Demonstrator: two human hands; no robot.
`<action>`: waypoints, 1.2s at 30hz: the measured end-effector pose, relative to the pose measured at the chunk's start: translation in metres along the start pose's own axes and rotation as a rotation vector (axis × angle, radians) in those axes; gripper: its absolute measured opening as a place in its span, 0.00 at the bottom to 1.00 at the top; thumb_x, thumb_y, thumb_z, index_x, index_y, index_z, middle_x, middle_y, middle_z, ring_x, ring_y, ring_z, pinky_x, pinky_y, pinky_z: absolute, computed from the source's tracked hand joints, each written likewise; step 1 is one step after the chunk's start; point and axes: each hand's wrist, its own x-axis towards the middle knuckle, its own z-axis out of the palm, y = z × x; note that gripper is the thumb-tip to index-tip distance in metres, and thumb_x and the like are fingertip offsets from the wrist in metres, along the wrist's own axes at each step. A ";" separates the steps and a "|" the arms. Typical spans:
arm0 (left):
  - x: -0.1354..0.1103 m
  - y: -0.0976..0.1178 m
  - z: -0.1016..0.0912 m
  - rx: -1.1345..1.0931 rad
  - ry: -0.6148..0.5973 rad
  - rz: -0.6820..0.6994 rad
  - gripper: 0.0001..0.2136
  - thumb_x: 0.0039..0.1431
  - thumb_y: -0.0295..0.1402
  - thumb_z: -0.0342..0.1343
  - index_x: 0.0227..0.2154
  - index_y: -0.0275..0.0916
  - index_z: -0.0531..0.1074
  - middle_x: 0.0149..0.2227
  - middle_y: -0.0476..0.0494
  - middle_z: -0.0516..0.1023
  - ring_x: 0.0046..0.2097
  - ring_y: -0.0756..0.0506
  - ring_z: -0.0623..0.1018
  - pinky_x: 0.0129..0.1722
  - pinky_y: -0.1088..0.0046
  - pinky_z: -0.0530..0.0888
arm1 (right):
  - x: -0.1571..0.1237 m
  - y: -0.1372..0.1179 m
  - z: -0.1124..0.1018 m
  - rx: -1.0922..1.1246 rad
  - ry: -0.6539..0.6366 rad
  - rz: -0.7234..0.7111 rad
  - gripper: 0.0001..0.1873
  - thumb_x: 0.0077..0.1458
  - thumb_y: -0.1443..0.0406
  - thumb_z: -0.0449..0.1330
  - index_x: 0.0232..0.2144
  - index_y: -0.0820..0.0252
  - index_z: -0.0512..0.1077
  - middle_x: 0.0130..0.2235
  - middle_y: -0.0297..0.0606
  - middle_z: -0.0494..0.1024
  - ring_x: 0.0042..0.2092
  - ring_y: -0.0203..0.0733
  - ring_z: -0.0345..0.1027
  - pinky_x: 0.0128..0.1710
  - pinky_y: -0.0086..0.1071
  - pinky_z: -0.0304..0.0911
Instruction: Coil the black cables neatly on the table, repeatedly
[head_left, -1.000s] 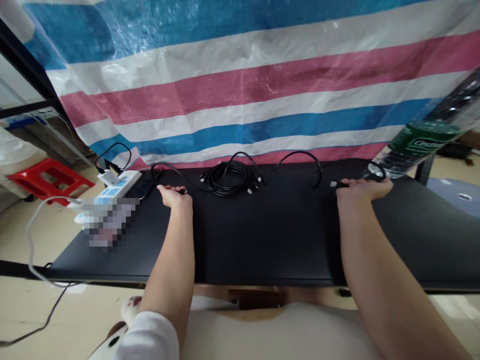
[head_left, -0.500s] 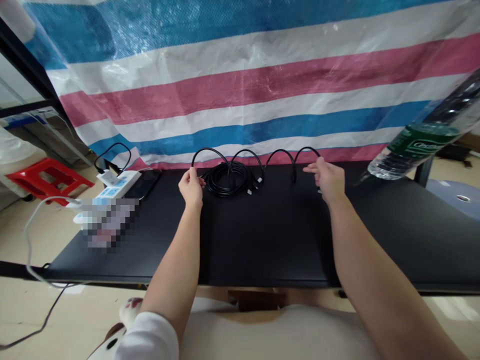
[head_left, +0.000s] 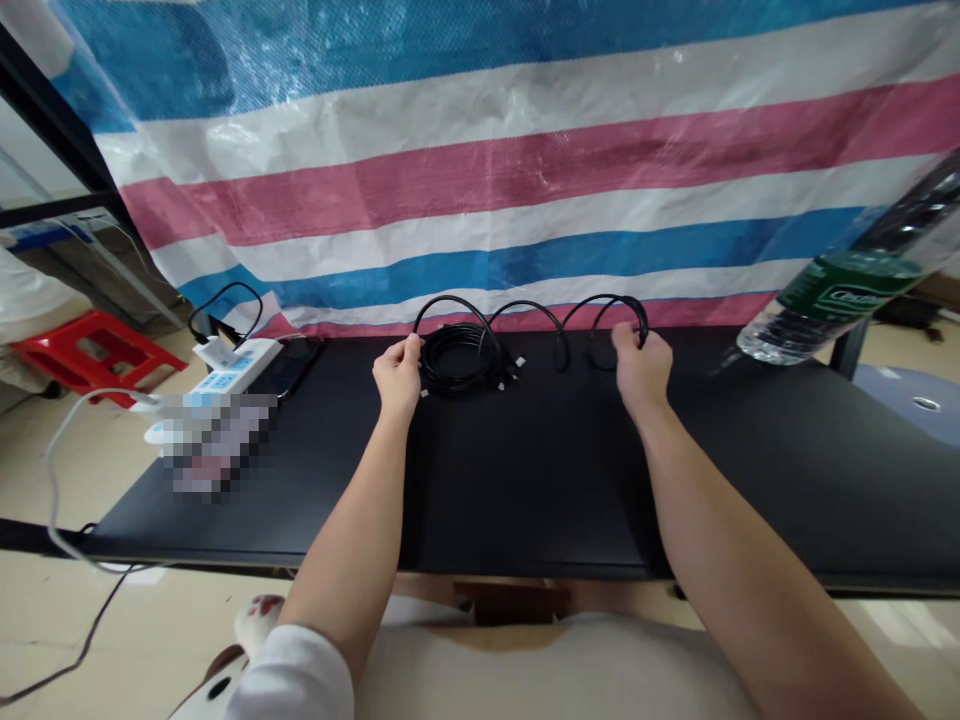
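Observation:
A black cable [head_left: 525,304] runs in loose spiral loops between my two hands above the black tabletop. My left hand [head_left: 399,374] pinches one end of it, thumb against fingers. On the other side my right hand [head_left: 643,366] is closed around the cable, with a few loops gathered at its fingers. Behind the stretched part and just right of my left hand lies a coiled bundle of black cable [head_left: 450,362]. Several small pale connector ends show by the bundle's right side, and a pale tip lies below my left hand.
On the left stand a white power strip [head_left: 238,368] with plugs, a dark phone [head_left: 289,368] and a pixelated patch. A large tilted water bottle [head_left: 817,300] is at the right. A striped plastic sheet [head_left: 487,180] hangs behind the table [head_left: 525,480]. A red stool [head_left: 97,350] is on the floor.
My hands have come closer together. The right fingers, outstretched before, have curled, and loops have gathered at that hand. My left hand has shifted slightly right.

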 end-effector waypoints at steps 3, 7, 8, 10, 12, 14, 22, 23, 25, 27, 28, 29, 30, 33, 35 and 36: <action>-0.007 0.006 0.007 -0.058 -0.044 0.076 0.09 0.48 0.38 0.62 0.20 0.38 0.77 0.16 0.53 0.67 0.23 0.51 0.68 0.28 0.75 0.67 | -0.007 0.000 0.007 -0.116 0.057 -0.121 0.31 0.27 0.48 0.71 0.24 0.53 0.57 0.28 0.30 0.63 0.33 0.41 0.63 0.35 0.37 0.63; -0.014 0.010 0.012 -0.091 -0.181 0.057 0.10 0.44 0.40 0.65 0.19 0.38 0.77 0.17 0.52 0.69 0.22 0.51 0.68 0.27 0.74 0.67 | -0.017 -0.004 0.015 -0.203 0.059 -0.193 0.29 0.28 0.51 0.72 0.25 0.53 0.58 0.31 0.34 0.66 0.37 0.46 0.65 0.38 0.40 0.64; -0.015 0.010 0.013 -0.087 -0.204 0.047 0.10 0.43 0.40 0.65 0.19 0.38 0.77 0.17 0.52 0.69 0.22 0.51 0.69 0.27 0.73 0.67 | -0.017 -0.005 0.015 -0.201 0.058 -0.173 0.26 0.32 0.52 0.70 0.24 0.53 0.58 0.29 0.33 0.66 0.36 0.45 0.66 0.38 0.40 0.64; -0.015 0.009 0.013 -0.064 -0.228 0.018 0.11 0.42 0.41 0.66 0.18 0.37 0.77 0.17 0.51 0.70 0.21 0.52 0.68 0.26 0.73 0.67 | -0.015 -0.006 0.014 -0.142 0.049 -0.113 0.21 0.40 0.52 0.65 0.22 0.53 0.58 0.23 0.30 0.64 0.31 0.43 0.66 0.36 0.39 0.64; -0.015 0.008 0.013 -0.031 -0.225 -0.022 0.13 0.42 0.43 0.66 0.18 0.37 0.76 0.17 0.51 0.69 0.20 0.52 0.67 0.24 0.73 0.65 | -0.010 -0.007 0.012 -0.005 0.016 -0.032 0.20 0.45 0.50 0.62 0.20 0.53 0.58 0.18 0.27 0.61 0.24 0.40 0.62 0.30 0.36 0.63; -0.015 0.007 0.014 0.001 -0.213 -0.049 0.15 0.42 0.44 0.66 0.16 0.37 0.75 0.16 0.51 0.69 0.19 0.52 0.67 0.22 0.74 0.64 | -0.006 -0.006 0.011 0.176 -0.039 0.057 0.22 0.46 0.45 0.60 0.20 0.53 0.58 0.15 0.25 0.56 0.19 0.36 0.56 0.23 0.33 0.59; -0.030 0.002 0.028 0.212 -0.249 -0.045 0.17 0.47 0.44 0.62 0.12 0.39 0.71 0.12 0.51 0.66 0.19 0.50 0.67 0.23 0.73 0.62 | -0.012 -0.013 0.015 0.354 -0.105 -0.016 0.28 0.41 0.44 0.63 0.20 0.52 0.52 0.18 0.23 0.53 0.20 0.32 0.49 0.20 0.29 0.54; -0.032 0.002 0.030 0.232 -0.254 -0.041 0.17 0.48 0.44 0.62 0.12 0.40 0.71 0.12 0.51 0.65 0.19 0.50 0.68 0.23 0.72 0.62 | -0.016 -0.015 0.015 0.298 -0.118 -0.082 0.27 0.37 0.46 0.66 0.21 0.53 0.53 0.20 0.24 0.56 0.22 0.32 0.52 0.22 0.30 0.56; -0.035 0.002 0.032 0.253 -0.258 -0.039 0.17 0.49 0.44 0.61 0.12 0.40 0.71 0.11 0.52 0.65 0.20 0.49 0.69 0.25 0.72 0.63 | -0.025 -0.020 0.013 0.166 -0.179 -0.226 0.26 0.31 0.53 0.70 0.23 0.53 0.57 0.24 0.26 0.62 0.27 0.34 0.57 0.28 0.32 0.61; -0.036 0.002 0.033 0.256 -0.248 -0.051 0.17 0.50 0.43 0.60 0.12 0.40 0.72 0.12 0.52 0.65 0.20 0.49 0.70 0.26 0.72 0.65 | -0.033 -0.025 0.012 0.041 -0.231 -0.332 0.23 0.30 0.57 0.69 0.25 0.54 0.60 0.27 0.28 0.65 0.30 0.37 0.61 0.33 0.34 0.63; -0.035 0.003 0.033 0.253 -0.239 -0.059 0.16 0.50 0.42 0.60 0.13 0.40 0.72 0.12 0.52 0.66 0.20 0.49 0.70 0.26 0.72 0.65 | -0.036 -0.027 0.012 -0.007 -0.234 -0.354 0.21 0.32 0.59 0.68 0.25 0.54 0.60 0.27 0.29 0.66 0.30 0.38 0.61 0.35 0.36 0.63; -0.035 0.003 0.033 0.245 -0.235 -0.064 0.15 0.50 0.41 0.60 0.13 0.39 0.72 0.12 0.52 0.67 0.20 0.49 0.70 0.27 0.72 0.66 | -0.038 -0.029 0.012 -0.041 -0.220 -0.353 0.18 0.34 0.60 0.66 0.23 0.53 0.59 0.26 0.29 0.66 0.30 0.38 0.62 0.36 0.36 0.63; -0.035 0.003 0.034 0.232 -0.242 -0.064 0.15 0.50 0.41 0.61 0.14 0.39 0.72 0.13 0.52 0.67 0.20 0.50 0.70 0.27 0.72 0.66 | -0.039 -0.030 0.012 -0.064 -0.187 -0.334 0.16 0.36 0.61 0.64 0.22 0.53 0.58 0.25 0.29 0.65 0.29 0.38 0.61 0.36 0.37 0.63; -0.035 0.003 0.035 0.136 -0.318 -0.069 0.13 0.48 0.40 0.62 0.17 0.38 0.74 0.14 0.52 0.69 0.20 0.50 0.70 0.26 0.73 0.66 | -0.038 -0.033 0.013 -0.046 -0.050 -0.228 0.16 0.41 0.59 0.61 0.19 0.52 0.54 0.20 0.28 0.61 0.25 0.37 0.59 0.33 0.36 0.62; -0.036 0.002 0.037 0.033 -0.408 -0.114 0.11 0.45 0.39 0.65 0.26 0.36 0.77 0.14 0.53 0.70 0.20 0.51 0.71 0.25 0.73 0.67 | -0.036 -0.034 0.013 0.094 -0.022 -0.148 0.19 0.43 0.54 0.60 0.19 0.52 0.53 0.18 0.26 0.57 0.22 0.35 0.56 0.27 0.33 0.59; -0.037 0.002 0.038 -0.018 -0.464 -0.148 0.15 0.43 0.38 0.67 0.34 0.36 0.78 0.14 0.54 0.70 0.19 0.50 0.71 0.25 0.73 0.68 | -0.036 -0.035 0.013 0.205 -0.063 -0.104 0.20 0.44 0.52 0.60 0.19 0.52 0.53 0.17 0.25 0.54 0.20 0.34 0.53 0.23 0.32 0.57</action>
